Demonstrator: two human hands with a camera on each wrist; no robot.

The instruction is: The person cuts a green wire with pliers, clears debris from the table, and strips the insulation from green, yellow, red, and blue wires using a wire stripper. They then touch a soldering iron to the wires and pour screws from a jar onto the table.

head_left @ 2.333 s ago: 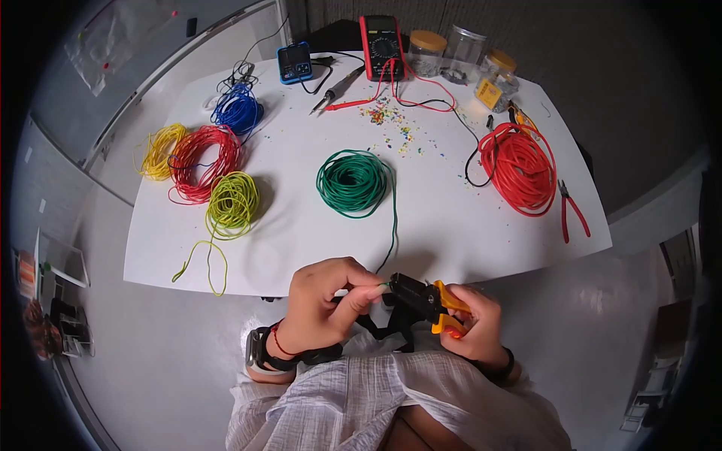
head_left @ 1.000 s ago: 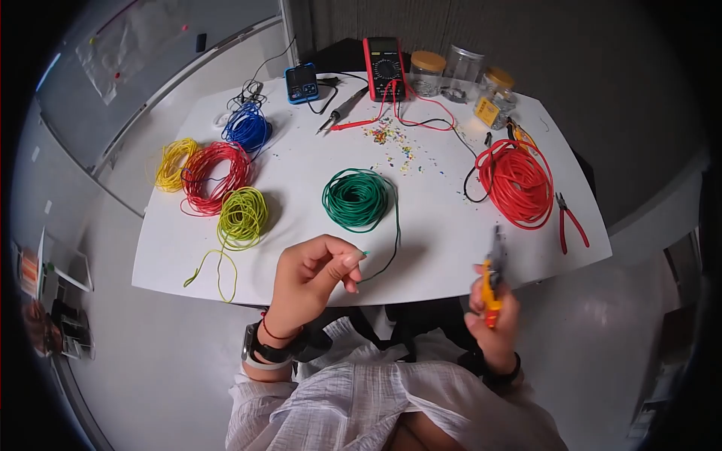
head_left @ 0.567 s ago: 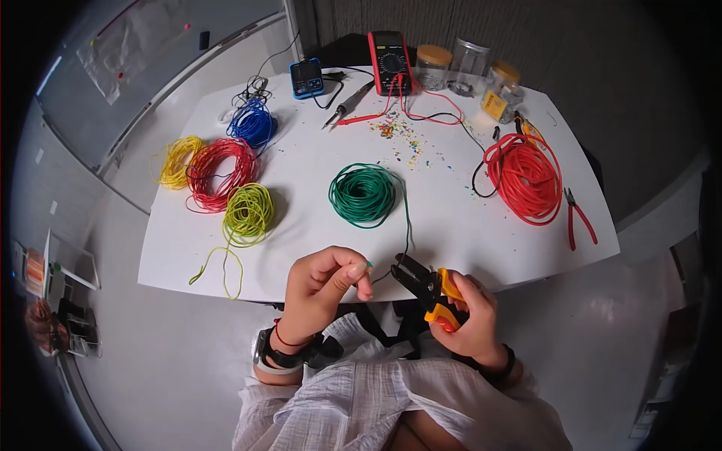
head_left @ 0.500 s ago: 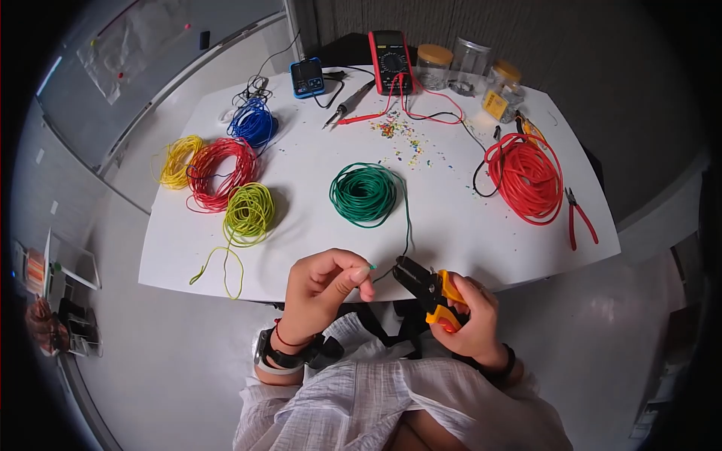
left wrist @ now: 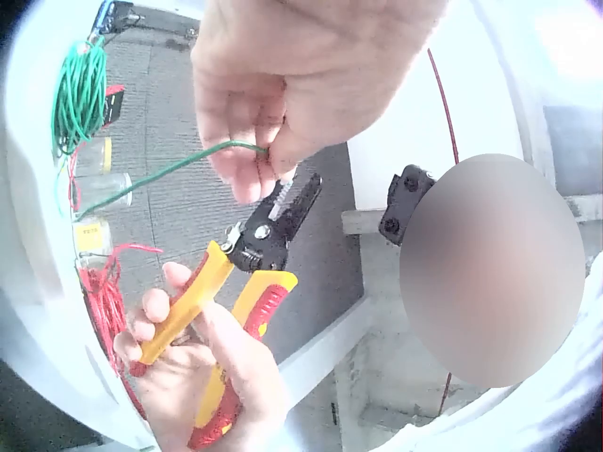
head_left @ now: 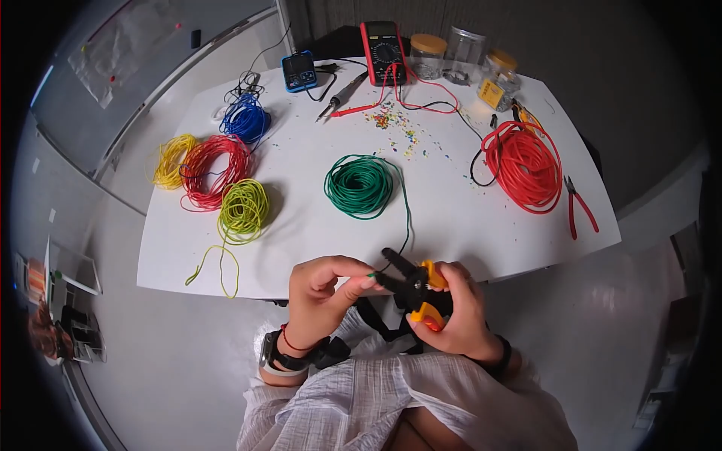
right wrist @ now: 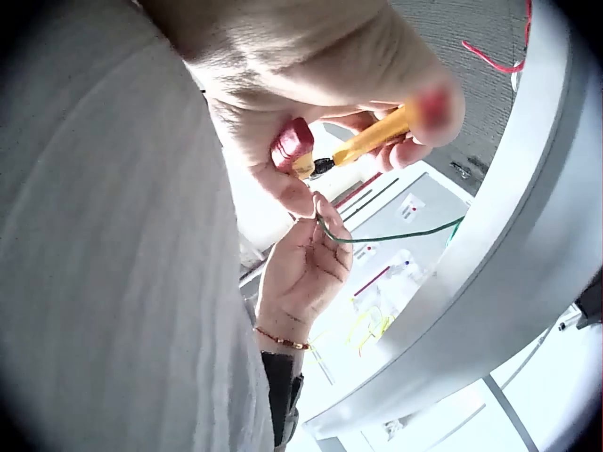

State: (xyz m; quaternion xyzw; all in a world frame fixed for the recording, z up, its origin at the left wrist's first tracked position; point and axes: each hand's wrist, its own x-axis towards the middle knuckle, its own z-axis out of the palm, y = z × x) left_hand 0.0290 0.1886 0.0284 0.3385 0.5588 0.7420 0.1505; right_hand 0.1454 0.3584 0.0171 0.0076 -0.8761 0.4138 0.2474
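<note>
My left hand [head_left: 320, 295] pinches the end of the green wire between thumb and forefinger, in front of the table's near edge. From there the green wire [left wrist: 170, 170] runs off to the green coil [head_left: 359, 186] on the table. My right hand [head_left: 462, 316] grips the yellow-and-red handles of the wire stripper [left wrist: 261, 235]. Its black jaws stand apart in the head view, close beside the left fingertips. In the right wrist view the left hand [right wrist: 306, 273] holds the wire near the stripper's handles; the jaws are mostly hidden there.
Yellow, red, blue and lime wire coils [head_left: 243, 212] lie on the left of the white table [head_left: 301, 248]. A thick red coil [head_left: 524, 167] and red-handled pliers [head_left: 575, 207] are at right. A multimeter [head_left: 384, 52], soldering iron [head_left: 346, 95], jars [head_left: 428, 57] and coloured scraps are farther back.
The right hand first swung the stripper away to the right, then brought it back beside the left fingertips. Its jaws now stand wider apart. The left hand still pinches the wire.
</note>
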